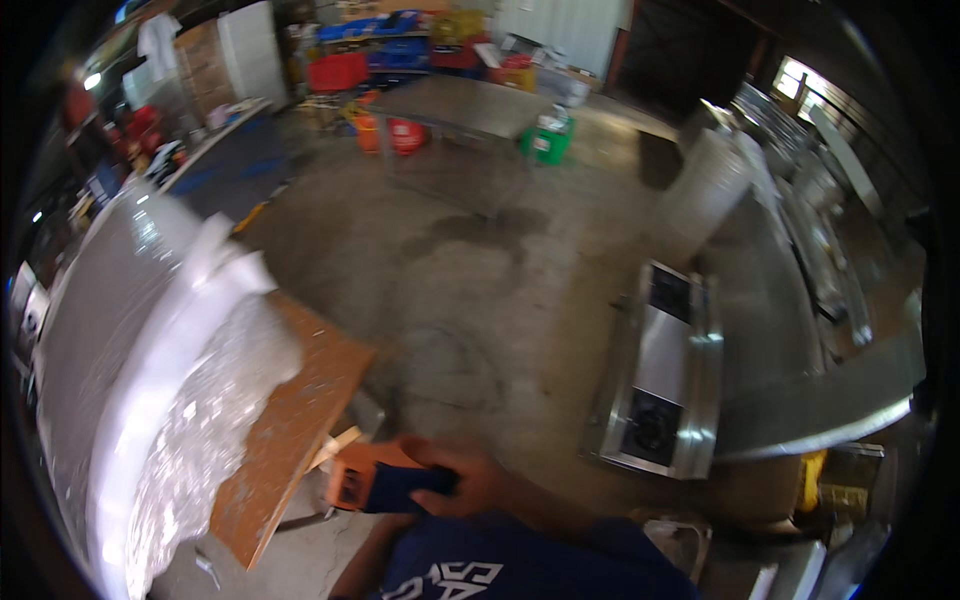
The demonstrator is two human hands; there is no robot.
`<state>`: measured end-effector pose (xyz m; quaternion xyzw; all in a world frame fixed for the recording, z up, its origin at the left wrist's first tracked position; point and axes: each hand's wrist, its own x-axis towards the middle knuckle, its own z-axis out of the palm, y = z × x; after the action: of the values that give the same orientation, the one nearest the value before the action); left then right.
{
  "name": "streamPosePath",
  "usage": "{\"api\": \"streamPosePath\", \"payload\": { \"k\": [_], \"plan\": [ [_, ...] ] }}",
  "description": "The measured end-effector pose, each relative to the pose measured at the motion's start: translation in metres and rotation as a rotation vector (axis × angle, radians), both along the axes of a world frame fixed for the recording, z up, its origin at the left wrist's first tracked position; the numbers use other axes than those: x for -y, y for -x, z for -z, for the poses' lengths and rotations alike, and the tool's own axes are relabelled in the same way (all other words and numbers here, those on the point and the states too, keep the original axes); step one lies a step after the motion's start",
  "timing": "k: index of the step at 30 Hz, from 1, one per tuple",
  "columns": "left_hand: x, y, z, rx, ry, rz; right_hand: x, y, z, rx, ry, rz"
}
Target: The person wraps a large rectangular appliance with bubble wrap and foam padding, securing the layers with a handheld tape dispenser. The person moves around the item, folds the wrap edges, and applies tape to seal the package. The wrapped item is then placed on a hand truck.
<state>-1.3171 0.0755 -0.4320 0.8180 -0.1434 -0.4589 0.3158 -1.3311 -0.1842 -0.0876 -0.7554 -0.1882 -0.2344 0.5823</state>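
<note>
My right hand (470, 478) is closed around a blocky orange and dark-blue object (392, 487), held close in front of my body; blur hides its exact kind. Below that object my left forearm (368, 558) shows, but the left hand's fingers are hidden behind it. Left of the object lies a worn brown board (290, 430), its edge near the orange end. Clear plastic wrap (200, 440) and a thick white foam roll or strip (150, 400) lie over the board's left side. A short piece of pale wood (335, 447) sticks out at the board's edge.
On the right, a steel two-burner cooktop (660, 350) lies beside steel sheets (760, 340). A wrapped roll (705, 185) stands behind it. Ahead are a metal table (450, 105), a green bin (549, 140) and red containers (405, 137). Concrete floor (450, 290) lies between.
</note>
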Motion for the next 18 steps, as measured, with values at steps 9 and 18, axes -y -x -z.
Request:
{"api": "streamPosePath", "payload": {
  "k": [9,18],
  "plan": [
    [0.231,-0.141,-0.030,0.132,0.101,0.334,0.190,-0.060,-0.159,0.433,0.252,0.312],
    [0.355,-0.273,-0.032,-0.062,0.113,0.362,0.321,-0.228,-0.015,-0.520,-0.070,0.571]
  ]
}}
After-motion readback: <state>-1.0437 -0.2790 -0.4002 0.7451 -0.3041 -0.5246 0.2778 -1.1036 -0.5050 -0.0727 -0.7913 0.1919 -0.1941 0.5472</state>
